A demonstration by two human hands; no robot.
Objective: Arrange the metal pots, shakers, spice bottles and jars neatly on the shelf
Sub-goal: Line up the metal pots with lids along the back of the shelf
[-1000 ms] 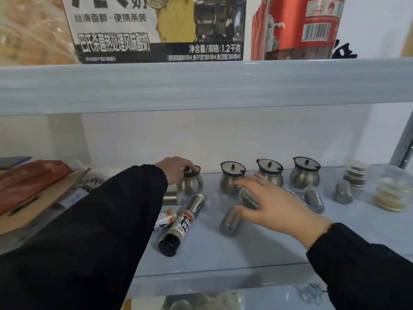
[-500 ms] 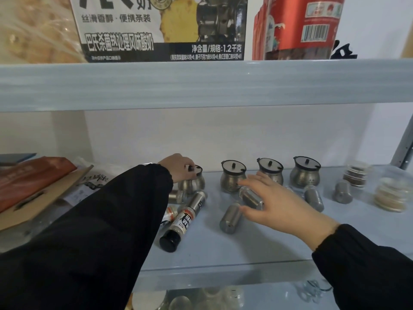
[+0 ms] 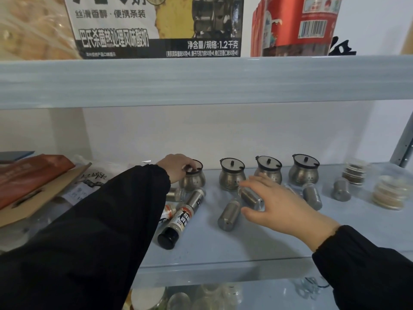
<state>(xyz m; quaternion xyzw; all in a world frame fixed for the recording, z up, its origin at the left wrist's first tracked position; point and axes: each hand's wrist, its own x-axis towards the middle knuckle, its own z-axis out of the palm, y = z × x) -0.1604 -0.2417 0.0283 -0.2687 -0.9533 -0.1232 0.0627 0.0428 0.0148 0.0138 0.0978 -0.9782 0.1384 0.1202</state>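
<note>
Left hand [image 3: 176, 167] clenched, right hand [image 3: 283, 204] splayed

Box [image 3: 154, 25] on upper shelf: "巴氏杀菌热处理风味酸奶", "净含量/规格:1.2千克".

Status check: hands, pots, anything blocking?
Left hand gripping leftmost pot. Right hand closing on fallen shaker. Bottles lying in front.

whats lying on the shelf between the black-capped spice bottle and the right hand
In the head view, one metal shaker lies on its side between the black-capped spice bottle and the right hand; bare shelf on either side of it.
</note>
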